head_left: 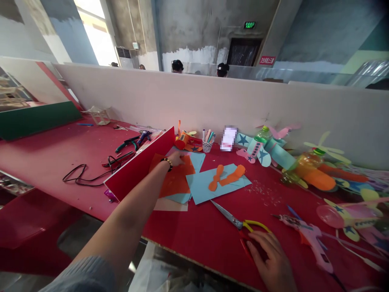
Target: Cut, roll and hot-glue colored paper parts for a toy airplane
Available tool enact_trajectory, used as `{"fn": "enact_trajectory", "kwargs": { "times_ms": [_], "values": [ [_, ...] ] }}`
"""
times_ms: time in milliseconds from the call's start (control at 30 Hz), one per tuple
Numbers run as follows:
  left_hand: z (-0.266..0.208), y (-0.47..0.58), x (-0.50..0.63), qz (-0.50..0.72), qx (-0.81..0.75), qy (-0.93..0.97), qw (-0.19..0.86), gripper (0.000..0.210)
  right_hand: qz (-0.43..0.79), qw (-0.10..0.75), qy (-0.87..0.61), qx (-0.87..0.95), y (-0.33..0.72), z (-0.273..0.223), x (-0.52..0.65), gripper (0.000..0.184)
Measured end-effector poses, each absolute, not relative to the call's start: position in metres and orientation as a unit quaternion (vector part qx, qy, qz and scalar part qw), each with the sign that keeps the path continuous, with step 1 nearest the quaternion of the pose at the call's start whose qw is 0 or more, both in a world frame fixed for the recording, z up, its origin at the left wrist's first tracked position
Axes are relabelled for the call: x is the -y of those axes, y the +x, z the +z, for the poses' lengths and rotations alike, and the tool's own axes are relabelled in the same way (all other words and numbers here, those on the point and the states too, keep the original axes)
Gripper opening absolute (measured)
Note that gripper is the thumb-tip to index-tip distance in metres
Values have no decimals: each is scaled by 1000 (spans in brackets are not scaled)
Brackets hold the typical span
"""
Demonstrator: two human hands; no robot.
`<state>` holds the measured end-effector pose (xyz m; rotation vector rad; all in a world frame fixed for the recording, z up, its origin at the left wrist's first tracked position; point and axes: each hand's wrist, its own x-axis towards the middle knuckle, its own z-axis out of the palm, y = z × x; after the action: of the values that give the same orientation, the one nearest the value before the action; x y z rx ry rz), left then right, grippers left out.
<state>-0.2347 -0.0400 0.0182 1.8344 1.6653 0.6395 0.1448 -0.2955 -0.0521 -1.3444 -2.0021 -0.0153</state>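
Observation:
My left hand (177, 157), with a beaded bracelet at the wrist, reaches over the stacked sheets. Its bent fingers close at the far edge of the orange paper (176, 182). My right hand (269, 255) is at the handles of the scissors (232, 219), with thumb and fingers around them. The scissors lie on the red table, one handle yellow and one red, blades pointing toward the papers. Two orange cut-outs (232, 175) rest on a light blue sheet (199, 188). A beige sheet (172, 205) shows below the stack.
A red board (142, 162) stands left of the papers; pliers (127, 142) and a black cord (80, 174) lie beyond it. A pen cup (207, 146) and a phone (229, 138) stand at the back. Bottle planes (313, 170) and a pink glue gun (310, 235) are at right.

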Motion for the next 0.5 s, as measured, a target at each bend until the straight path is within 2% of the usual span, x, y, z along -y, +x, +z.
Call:
{"fn": "enact_trajectory", "kwargs": {
  "times_ms": [100,200,267,367,500],
  "values": [
    [48,-244,62,295,-596,682,306,23,27,376,-535,757,142,-36,295,21],
    [89,-243,88,413,-504,665,365,23,74,394,-536,743,132,-10,282,23],
    [115,-234,106,437,-483,674,348,22,119,402,-535,733,121,9,267,26],
    [138,-207,129,414,-434,694,398,22,231,419,-528,702,100,34,238,35],
    [127,-157,141,346,-347,724,485,27,402,463,-457,644,76,52,207,43]
  ]
}}
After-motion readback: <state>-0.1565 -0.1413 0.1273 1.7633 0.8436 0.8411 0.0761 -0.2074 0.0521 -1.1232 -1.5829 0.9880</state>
